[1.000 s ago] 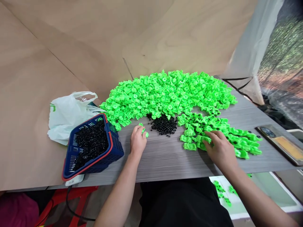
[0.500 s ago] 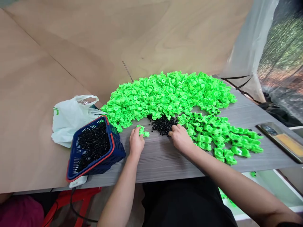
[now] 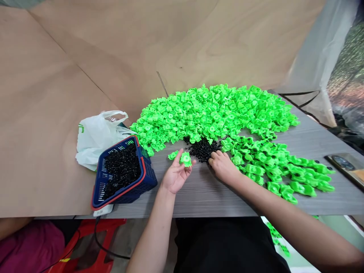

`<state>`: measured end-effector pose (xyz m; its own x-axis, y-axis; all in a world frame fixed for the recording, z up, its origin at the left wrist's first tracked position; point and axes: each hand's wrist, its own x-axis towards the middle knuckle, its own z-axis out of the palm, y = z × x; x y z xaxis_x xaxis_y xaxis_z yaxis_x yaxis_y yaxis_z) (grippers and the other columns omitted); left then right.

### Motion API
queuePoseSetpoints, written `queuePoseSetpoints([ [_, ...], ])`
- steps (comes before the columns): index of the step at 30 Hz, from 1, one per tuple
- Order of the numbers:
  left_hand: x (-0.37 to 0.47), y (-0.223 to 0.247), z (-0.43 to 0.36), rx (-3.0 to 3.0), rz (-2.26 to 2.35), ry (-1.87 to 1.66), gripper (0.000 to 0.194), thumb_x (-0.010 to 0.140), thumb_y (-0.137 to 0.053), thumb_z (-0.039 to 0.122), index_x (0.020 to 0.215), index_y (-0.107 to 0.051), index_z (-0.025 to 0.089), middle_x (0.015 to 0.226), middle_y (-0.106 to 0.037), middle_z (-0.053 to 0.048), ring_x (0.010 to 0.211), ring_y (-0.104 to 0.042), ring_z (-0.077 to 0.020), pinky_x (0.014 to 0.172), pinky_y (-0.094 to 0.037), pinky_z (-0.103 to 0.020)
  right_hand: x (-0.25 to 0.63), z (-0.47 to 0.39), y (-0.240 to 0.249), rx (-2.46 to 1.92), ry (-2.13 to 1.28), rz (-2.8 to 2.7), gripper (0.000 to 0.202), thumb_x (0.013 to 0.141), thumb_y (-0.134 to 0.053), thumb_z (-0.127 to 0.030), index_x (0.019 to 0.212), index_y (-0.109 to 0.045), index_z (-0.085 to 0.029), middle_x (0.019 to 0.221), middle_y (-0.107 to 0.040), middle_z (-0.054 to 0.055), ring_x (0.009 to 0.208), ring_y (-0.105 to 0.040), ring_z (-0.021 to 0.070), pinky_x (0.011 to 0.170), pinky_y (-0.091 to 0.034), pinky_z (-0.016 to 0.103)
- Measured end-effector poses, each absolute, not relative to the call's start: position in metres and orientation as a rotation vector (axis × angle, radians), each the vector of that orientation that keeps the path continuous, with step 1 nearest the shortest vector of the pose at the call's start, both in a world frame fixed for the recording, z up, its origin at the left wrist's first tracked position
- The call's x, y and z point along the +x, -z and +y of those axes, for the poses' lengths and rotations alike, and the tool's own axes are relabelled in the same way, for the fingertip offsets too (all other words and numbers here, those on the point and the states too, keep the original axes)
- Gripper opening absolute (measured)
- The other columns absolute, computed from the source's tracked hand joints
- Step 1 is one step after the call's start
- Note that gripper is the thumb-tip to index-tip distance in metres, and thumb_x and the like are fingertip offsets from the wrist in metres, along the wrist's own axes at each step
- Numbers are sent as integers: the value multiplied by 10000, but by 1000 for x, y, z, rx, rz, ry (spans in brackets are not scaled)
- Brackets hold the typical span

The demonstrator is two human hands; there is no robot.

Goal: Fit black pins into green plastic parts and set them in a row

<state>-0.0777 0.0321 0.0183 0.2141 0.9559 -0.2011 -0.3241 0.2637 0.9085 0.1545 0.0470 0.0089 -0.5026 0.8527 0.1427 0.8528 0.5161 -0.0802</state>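
Observation:
My left hand (image 3: 174, 177) is turned palm up, its fingers holding a bright green plastic piece (image 3: 185, 159) with a round centre. Just behind the thumb is a second green piece (image 3: 172, 155); whether it touches the hand I cannot tell. My right hand (image 3: 223, 165) has its fingers pinched together at the near right edge of a heap of small black parts (image 3: 202, 150). What sits between those fingertips is hidden. A large mound of green pieces (image 3: 210, 110) lies behind both hands. Right of my right hand are more green pieces (image 3: 273, 161), several with black parts on them.
At left stands a blue basket (image 3: 148, 184) of black parts, with a white plastic bag (image 3: 95, 140) behind it. A phone (image 3: 345, 165) lies at the table's right. Below left are a red stool (image 3: 105, 242) and another person's magenta clothing (image 3: 34, 246).
My left hand has rolled palm up and moved right with a green piece. My right hand stays at the black heap. The whole view has shifted slightly.

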Motion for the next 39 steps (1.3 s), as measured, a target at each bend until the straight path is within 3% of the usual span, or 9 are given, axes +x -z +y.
queuePoseSetpoints([
  [6, -61, -13, 19, 682, 786, -955, 634, 814, -626, 123, 1400, -461, 299, 1180, -629, -67, 1111, -658, -240, 899, -533, -336, 161, 46, -8, -1395, -241, -2374, 184, 893, -496, -151, 833, -669, -170, 865, -632, 93, 871, -529, 221, 769, -332, 327],
  [12, -46, -7, 9, 728, 855, -993, 516, 806, -697, 192, 1287, -532, 277, 1127, -620, -71, 1014, -668, -226, 790, -563, -334, 154, 40, 5, -1308, -1010, -1642, 131, 808, -552, -231, 796, -677, -190, 628, -569, -15, 588, -489, 146, 566, -343, 264],
  [18, -23, 4, 8, 977, 1065, -1090, 537, 750, -744, 213, 1265, -593, 244, 1093, -647, -79, 922, -624, -186, 744, -590, -343, 143, 33, 0, -1020, -1634, -974, 187, 688, -725, -298, 810, -700, -159, 629, -580, -18, 539, -471, 103, 527, -372, 241],
  [24, -16, 14, 9, 1166, 1152, -1122, 489, 782, -663, 164, 1260, -622, 259, 1217, -648, -97, 1062, -636, -260, 728, -609, -355, 137, 31, 5, -993, -1584, -973, 291, 698, -751, -368, 885, -726, -147, 663, -643, 10, 601, -553, 127, 611, -465, 280],
  [30, -10, 14, 2, 1412, 1302, -1148, 500, 830, -579, 108, 1297, -626, 281, 1290, -645, -74, 1157, -627, -256, 966, -544, -414, 128, 29, 19, -1051, -1413, -1051, 281, 791, -663, -400, 964, -620, -183, 693, -633, -4, 615, -591, 150, 600, -499, 294],
  [34, -8, 12, -1, 1454, 1351, -1176, 500, 833, -592, 118, 1304, -623, 285, 1294, -652, -77, 1138, -645, -260, 965, -541, -415, 128, 26, 22, -1038, -1358, -1135, 233, 825, -632, -399, 923, -518, -221, 638, -576, -43, 587, -575, 147, 569, -480, 272],
  [39, -6, 12, -1, 1437, 1348, -1196, 480, 837, -606, 136, 1295, -631, 277, 1278, -662, -84, 1150, -643, -268, 986, -530, -423, 127, 26, 18, -1110, -1224, -1272, 167, 809, -631, -358, 840, -556, -212, 643, -542, -34, 564, -495, 133, 525, -394, 249],
])
